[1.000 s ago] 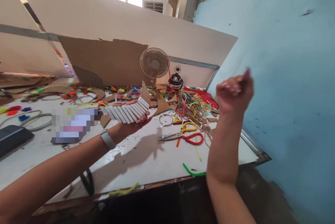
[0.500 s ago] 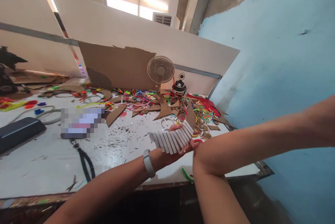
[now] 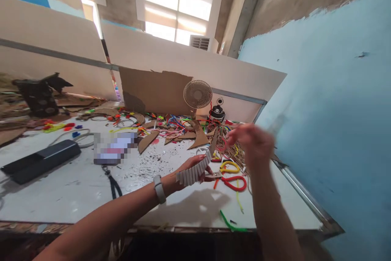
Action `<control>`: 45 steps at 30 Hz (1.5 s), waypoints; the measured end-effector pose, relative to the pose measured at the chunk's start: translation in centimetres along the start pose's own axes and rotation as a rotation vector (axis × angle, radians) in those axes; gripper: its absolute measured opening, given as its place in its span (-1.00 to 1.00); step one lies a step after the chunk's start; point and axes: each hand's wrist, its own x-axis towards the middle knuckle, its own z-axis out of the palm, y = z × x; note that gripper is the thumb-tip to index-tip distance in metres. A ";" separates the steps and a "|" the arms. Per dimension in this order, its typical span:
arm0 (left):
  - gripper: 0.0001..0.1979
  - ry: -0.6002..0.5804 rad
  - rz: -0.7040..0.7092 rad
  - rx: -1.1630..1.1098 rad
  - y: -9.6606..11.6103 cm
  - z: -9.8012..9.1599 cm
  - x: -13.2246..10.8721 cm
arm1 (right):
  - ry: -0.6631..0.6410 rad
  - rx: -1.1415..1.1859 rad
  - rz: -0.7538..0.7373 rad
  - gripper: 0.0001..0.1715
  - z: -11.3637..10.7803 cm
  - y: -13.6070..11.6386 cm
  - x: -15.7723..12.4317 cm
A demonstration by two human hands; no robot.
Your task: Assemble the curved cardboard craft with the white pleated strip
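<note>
In the head view my left hand (image 3: 192,164), with a light grey watch on the wrist, is closed around a curved cardboard piece (image 3: 195,173). A row of white strips covers its lower part, and the bare brown tip points up and away. My right hand (image 3: 255,145) is raised to the right of the piece, apart from it. Its fingers look bent but are smeared by motion, so whatever they hold, if anything, cannot be made out. Scissors with one yellow and one red handle (image 3: 233,183) lie on the table just right of my left hand.
Cardboard offcuts (image 3: 198,134) and coloured pipe cleaners litter the back of the white table (image 3: 183,212). Behind them stand a small fan (image 3: 198,94) and a black bottle (image 3: 216,113). A dark case (image 3: 42,159) and a blurred-out phone (image 3: 116,149) lie left. A blue wall (image 3: 342,130) bounds the right.
My right hand has swung in from beyond the right edge towards the cardboard piece. My left hand has turned the piece more edge-on. The scissors have come into view, and the camera has tilted.
</note>
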 end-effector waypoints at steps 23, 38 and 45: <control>-0.57 0.198 0.183 0.491 0.5 -5.9 -1.3 | -0.375 0.475 0.728 -0.50 10.0 8.4 -7.3; -0.61 0.209 0.217 0.670 -0.5 -6.7 -1.1 | -0.304 0.313 0.631 -0.59 10.1 8.0 -7.7; -0.59 0.262 0.220 0.719 0.3 -6.4 -1.4 | -0.324 0.593 0.744 -0.34 10.1 8.6 -8.3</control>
